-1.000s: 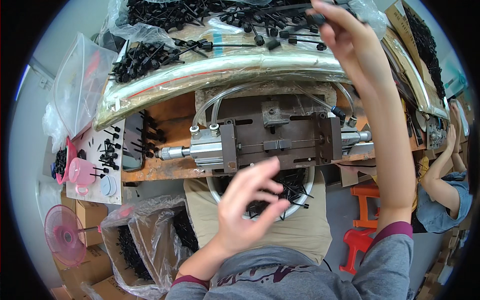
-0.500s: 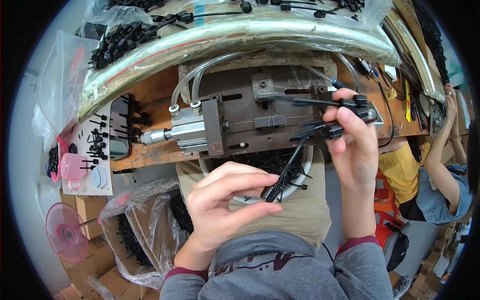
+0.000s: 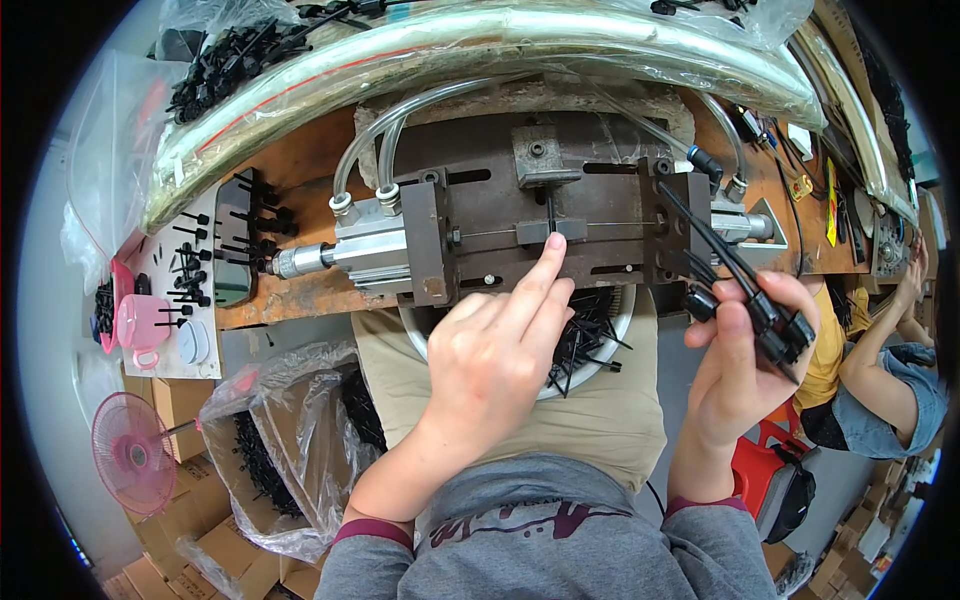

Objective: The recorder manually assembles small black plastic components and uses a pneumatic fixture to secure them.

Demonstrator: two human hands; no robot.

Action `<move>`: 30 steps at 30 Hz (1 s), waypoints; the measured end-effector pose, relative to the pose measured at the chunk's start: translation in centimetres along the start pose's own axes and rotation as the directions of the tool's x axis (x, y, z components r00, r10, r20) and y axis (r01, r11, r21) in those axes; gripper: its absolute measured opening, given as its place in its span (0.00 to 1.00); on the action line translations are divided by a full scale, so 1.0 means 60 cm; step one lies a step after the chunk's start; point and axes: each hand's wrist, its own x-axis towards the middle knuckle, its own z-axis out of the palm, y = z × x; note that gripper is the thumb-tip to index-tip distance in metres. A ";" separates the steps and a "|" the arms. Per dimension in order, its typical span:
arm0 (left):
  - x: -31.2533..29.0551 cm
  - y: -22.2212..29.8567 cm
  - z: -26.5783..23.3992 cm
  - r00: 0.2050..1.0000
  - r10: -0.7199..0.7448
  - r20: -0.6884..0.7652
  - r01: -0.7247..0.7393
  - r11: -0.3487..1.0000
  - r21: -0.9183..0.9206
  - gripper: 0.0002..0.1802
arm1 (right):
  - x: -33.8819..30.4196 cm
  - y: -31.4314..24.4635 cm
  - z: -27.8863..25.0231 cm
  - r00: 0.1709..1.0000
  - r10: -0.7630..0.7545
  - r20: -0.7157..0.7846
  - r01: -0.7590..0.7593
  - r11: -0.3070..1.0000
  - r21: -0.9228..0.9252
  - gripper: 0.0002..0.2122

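Note:
At the middle of the brown metal fixture (image 3: 600, 200), my left hand (image 3: 500, 355) has its index finger stretched forward over a small grey block (image 3: 530, 233). A thin black stem (image 3: 551, 205) runs from that fingertip across the block toward the upper metal stop (image 3: 537, 160). My left thumb and the stem's near end are hidden beneath the hand. On the right, my right hand (image 3: 745, 370) is closed round several black plastic stemmed parts (image 3: 755, 300). Their thick heads lie against the fingers, and their thin stems point up and left over the fixture's right end block.
Silver air cylinders (image 3: 375, 255) flank the fixture, with clear hoses (image 3: 365, 140) above. A white-rimmed basin (image 3: 625, 340) of black parts sits over my lap. More parts lie on the left board (image 3: 165, 345). Another person's arm (image 3: 885, 340) shows at right.
My left hand has moved up and forward from above the basin to the block, where a black stem now lies. My right hand has drawn back, down and right, still holding its black parts.

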 end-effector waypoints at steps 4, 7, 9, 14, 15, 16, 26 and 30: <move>0.007 -0.002 -0.002 1.000 -0.010 -0.006 0.010 1.000 0.001 0.13 | -0.013 0.009 -0.006 0.996 -0.082 0.043 0.087 0.991 -0.106 0.18; 0.008 -0.002 -0.001 1.000 -0.011 -0.010 0.011 1.000 -0.001 0.13 | -0.018 0.011 -0.012 0.974 -0.182 0.133 0.208 0.952 -0.226 0.19; 0.008 -0.002 -0.001 1.000 -0.014 -0.011 0.014 1.000 -0.001 0.13 | -0.014 0.015 -0.018 0.923 -0.308 0.232 0.377 0.844 -0.380 0.20; 0.008 -0.005 0.003 0.999 -0.021 -0.025 0.020 0.999 -0.038 0.13 | -0.007 0.014 -0.011 0.840 -0.407 0.360 0.535 0.734 -0.419 0.19; 0.009 -0.004 0.001 0.999 -0.028 -0.021 0.028 0.999 -0.040 0.13 | -0.007 0.016 -0.010 0.832 -0.416 0.366 0.545 0.738 -0.399 0.19; 0.010 -0.003 -0.001 0.999 -0.036 -0.016 0.036 0.998 -0.042 0.13 | -0.006 0.018 -0.010 0.825 -0.425 0.373 0.554 0.742 -0.378 0.19; -0.008 0.011 0.000 0.973 -0.232 -0.008 0.207 0.885 -0.417 0.12 | -0.014 0.030 -0.014 0.768 -0.443 0.462 0.615 0.709 -0.344 0.15; -0.036 0.005 -0.017 0.919 -0.306 0.248 0.353 0.360 -0.864 0.21 | -0.016 0.034 -0.013 0.750 -0.449 0.485 0.628 0.712 -0.314 0.13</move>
